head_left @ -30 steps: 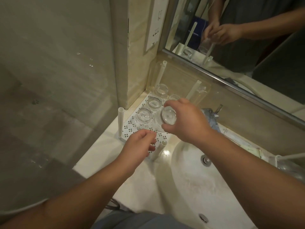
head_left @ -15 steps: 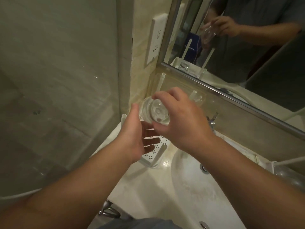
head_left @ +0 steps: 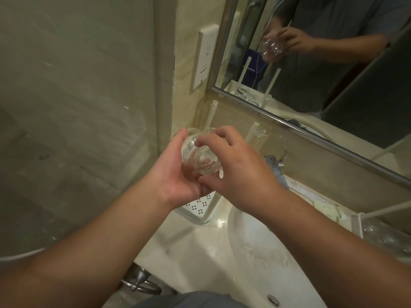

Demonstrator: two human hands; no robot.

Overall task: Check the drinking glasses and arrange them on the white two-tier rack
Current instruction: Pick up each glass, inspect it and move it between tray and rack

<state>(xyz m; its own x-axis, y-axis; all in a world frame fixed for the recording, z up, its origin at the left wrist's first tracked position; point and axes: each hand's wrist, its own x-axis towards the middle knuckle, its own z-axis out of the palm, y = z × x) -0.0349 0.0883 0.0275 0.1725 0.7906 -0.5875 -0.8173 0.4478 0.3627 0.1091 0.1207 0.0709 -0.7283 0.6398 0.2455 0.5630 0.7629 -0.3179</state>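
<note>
I hold a clear drinking glass (head_left: pixel 200 155) tipped on its side above the white rack (head_left: pixel 198 206). My left hand (head_left: pixel 175 174) cups it from below and the left, thumb up along its side. My right hand (head_left: pixel 235 165) grips it from the right, fingers curled over the top and thumb underneath. Only the near corner of the rack's perforated white tray shows below my hands, with white posts (head_left: pixel 210 115) rising behind. The other glasses on the rack are hidden by my hands.
The rack stands on a pale counter in the corner by a wall socket (head_left: pixel 203 61) and a mirror (head_left: pixel 322 63). A white basin (head_left: pixel 262 252) lies to the right, with a tap (head_left: pixel 275 163) behind it. Another rack part with glasses (head_left: pixel 382 234) sits at the far right.
My right hand has lifted the glass off the rack and up toward me. My left hand rose from the tray and closed around the glass from below.
</note>
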